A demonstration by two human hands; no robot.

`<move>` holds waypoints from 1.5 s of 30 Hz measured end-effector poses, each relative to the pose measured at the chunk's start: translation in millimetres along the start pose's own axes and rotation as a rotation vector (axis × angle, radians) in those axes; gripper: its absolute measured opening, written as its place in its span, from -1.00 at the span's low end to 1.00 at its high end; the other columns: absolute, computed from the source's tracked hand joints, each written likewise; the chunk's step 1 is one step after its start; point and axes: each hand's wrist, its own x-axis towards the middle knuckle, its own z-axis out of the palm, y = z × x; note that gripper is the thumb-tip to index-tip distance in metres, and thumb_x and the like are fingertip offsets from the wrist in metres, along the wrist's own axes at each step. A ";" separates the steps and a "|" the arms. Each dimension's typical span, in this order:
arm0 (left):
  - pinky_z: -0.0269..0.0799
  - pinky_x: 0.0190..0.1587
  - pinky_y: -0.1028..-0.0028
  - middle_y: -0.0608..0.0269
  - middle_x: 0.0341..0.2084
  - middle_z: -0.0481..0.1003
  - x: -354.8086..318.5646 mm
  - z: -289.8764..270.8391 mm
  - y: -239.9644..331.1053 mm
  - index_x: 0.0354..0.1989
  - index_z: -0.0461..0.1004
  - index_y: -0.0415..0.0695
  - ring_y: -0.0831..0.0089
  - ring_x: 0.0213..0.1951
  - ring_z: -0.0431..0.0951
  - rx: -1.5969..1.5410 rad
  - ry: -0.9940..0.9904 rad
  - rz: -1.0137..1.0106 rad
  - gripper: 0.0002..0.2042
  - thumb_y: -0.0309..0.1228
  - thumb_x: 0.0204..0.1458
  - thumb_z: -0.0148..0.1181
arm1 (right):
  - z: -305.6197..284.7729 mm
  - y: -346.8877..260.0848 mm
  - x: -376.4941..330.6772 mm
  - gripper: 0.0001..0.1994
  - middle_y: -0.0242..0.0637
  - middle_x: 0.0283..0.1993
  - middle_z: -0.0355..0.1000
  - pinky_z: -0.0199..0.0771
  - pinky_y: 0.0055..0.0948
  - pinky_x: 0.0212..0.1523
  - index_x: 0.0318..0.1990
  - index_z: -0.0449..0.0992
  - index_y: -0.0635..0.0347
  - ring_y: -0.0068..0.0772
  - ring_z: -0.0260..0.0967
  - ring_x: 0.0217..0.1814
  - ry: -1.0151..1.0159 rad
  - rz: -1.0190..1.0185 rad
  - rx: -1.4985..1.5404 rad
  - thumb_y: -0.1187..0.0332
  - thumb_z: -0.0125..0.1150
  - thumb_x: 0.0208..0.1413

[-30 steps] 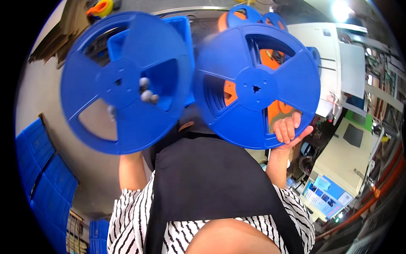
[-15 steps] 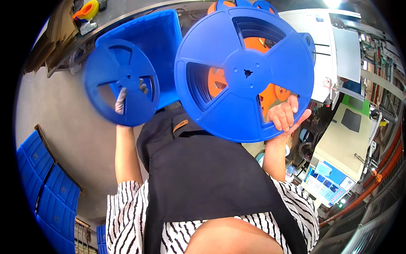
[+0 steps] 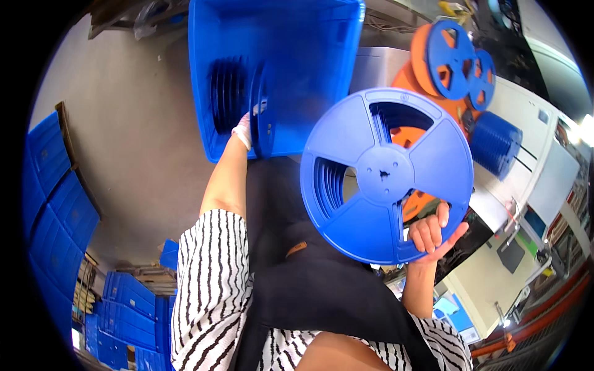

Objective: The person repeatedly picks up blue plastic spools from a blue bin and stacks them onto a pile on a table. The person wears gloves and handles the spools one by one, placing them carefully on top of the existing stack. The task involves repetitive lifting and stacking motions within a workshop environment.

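My left hand [image 3: 247,128], in a pale glove, reaches into a deep blue plastic bin [image 3: 198,80]. Its fingers are closed on a blue reel [image 3: 263,139], held upright inside the bin. Beside that reel, several blue reels [image 3: 226,96] stand on edge in a row against the bin's left wall. In front of my body, my bare right hand [image 3: 432,234] grips a stack of large blue reels [image 3: 374,226] by the lower right rim. My fingers hook through a cutout in the front reel. The number of reels in the stack is hidden.
Orange reels with blue ones [image 3: 447,74] stand at the upper right. Near them a ribbed blue reel stack [image 3: 495,145] sits by thin rods on a white machine [image 3: 486,201]. Folded blue crates [image 3: 52,204] are piled at the left, above the grey floor [image 3: 139,142].
My left hand has carried its reel down into the bin, where it now stands edge-on. The view has swung left, and my right hand still holds its stack, now lower.
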 end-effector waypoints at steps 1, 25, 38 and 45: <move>0.34 0.03 0.26 0.26 -0.05 0.49 5.2 11.8 3.7 0.06 0.40 0.15 0.30 -0.10 0.44 0.083 0.095 -0.072 -0.54 0.13 0.19 -0.19 | -5.0 -1.6 0.5 -0.57 -0.52 -0.73 0.11 0.16 -0.62 -0.70 -0.28 0.17 0.13 -0.65 0.15 -0.79 0.018 0.010 -0.012 -0.06 0.05 0.25; -0.48 0.42 0.06 0.13 0.45 -0.10 9.6 86.3 7.8 0.25 0.34 -0.08 0.22 0.48 -0.29 2.502 0.716 -0.151 -0.51 -0.32 0.10 -0.05 | -42.2 -14.3 2.9 -0.52 -0.49 -0.70 0.13 0.13 -0.61 -0.71 -0.25 0.22 0.15 -0.63 0.17 -0.75 0.075 0.099 -0.030 -0.16 -0.02 0.25; -0.57 0.40 -0.06 0.05 0.45 -0.18 14.9 54.1 -1.4 0.30 0.26 -0.04 0.10 0.48 -0.35 2.478 0.677 0.033 -0.47 -0.31 0.10 0.02 | -44.2 -13.8 4.6 -0.48 -0.52 -0.71 0.10 0.09 -0.57 -0.67 -0.24 0.21 0.12 -0.63 0.11 -0.76 0.109 0.163 -0.042 -0.21 0.05 0.18; -0.51 0.41 -0.04 0.06 0.46 -0.19 3.7 78.2 -5.8 0.32 0.22 -0.04 0.14 0.48 -0.33 2.697 0.601 0.096 -0.50 -0.38 0.15 -0.06 | -42.4 -12.9 3.7 -0.51 -0.50 -0.71 0.11 0.13 -0.59 -0.69 -0.25 0.21 0.13 -0.61 0.17 -0.75 0.069 0.131 -0.050 -0.17 -0.01 0.23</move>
